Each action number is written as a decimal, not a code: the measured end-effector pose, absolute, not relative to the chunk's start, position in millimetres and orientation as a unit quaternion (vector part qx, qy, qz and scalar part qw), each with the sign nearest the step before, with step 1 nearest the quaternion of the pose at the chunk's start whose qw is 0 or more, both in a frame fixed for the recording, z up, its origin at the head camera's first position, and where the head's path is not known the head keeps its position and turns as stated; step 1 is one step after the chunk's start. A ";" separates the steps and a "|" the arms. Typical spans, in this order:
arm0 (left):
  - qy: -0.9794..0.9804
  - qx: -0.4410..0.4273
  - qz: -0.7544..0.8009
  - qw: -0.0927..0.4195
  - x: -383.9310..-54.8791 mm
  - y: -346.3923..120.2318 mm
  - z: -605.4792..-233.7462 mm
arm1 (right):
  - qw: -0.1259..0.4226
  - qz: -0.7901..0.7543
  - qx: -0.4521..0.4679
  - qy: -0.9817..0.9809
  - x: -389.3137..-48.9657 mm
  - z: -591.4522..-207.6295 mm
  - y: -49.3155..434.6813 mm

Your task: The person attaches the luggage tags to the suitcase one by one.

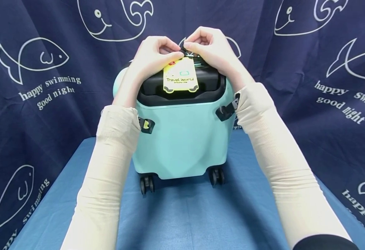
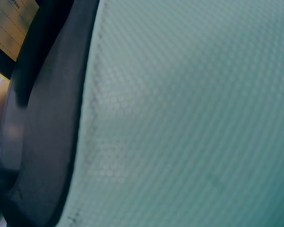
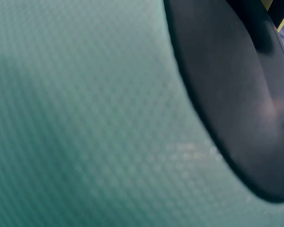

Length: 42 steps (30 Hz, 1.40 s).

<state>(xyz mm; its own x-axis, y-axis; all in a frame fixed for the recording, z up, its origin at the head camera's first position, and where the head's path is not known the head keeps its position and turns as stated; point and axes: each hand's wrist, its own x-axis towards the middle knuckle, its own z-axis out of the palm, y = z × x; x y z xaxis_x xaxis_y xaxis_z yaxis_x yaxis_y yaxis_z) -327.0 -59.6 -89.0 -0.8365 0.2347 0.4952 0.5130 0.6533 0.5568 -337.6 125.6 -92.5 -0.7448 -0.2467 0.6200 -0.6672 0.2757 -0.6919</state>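
Note:
A yellow luggage tag (image 1: 180,75) printed "Travel World" hangs face-out in front of the suitcase's black top. Its short black strap (image 1: 187,51) rises from the tag's upper edge. From the left, my left hand (image 1: 156,55) pinches the strap between thumb and fingers, right above the tag. My right hand (image 1: 213,47) pinches the strap from the other side, its fingertips close to the left ones. Both wrists lie over the mint-green suitcase (image 1: 182,139), which stands upright. The left wrist view catches the tag's lined back (image 2: 12,26) beside the suitcase's black recess (image 2: 57,109).
The suitcase stands by black caster wheels (image 1: 147,184) on a blue cloth-covered table (image 1: 182,215). Behind and to both sides hangs a dark blue curtain (image 1: 51,114) with white fish drawings. In the right wrist view the textured green shell (image 3: 94,118) fills most of the frame.

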 end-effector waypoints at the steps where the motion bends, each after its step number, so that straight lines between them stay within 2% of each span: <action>1: -0.888 -0.210 -0.361 0.195 -326.7 -59.6 -89.1 | 0.200 0.524 0.292 -0.774 -337.0 -92.2 125.5; 7: -0.882 -0.211 -0.369 0.203 -325.0 -58.8 -89.8 | 0.205 0.487 0.242 -0.814 -331.3 -90.2 126.5; 14: -0.879 -0.213 -0.373 0.207 -324.1 -57.3 -90.1 | 0.168 0.442 0.204 -0.857 -329.1 -86.3 127.2; 29: -0.876 -0.213 -0.379 0.208 -321.7 -58.3 -89.8 | 0.149 0.540 0.309 -0.769 -330.8 -91.7 129.9; 42: -0.871 -0.215 -0.391 0.207 -320.2 -61.4 -89.1 | 0.140 0.549 0.330 -0.755 -331.2 -91.6 127.9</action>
<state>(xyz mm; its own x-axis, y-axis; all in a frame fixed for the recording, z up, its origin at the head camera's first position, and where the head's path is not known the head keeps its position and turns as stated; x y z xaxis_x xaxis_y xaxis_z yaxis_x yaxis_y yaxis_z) -320.2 -61.4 -89.1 -0.8220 0.2118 0.5286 0.5359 0.6018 0.5922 -331.2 127.9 -91.6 -0.7434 -0.3442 0.5735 -0.6518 0.1807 -0.7365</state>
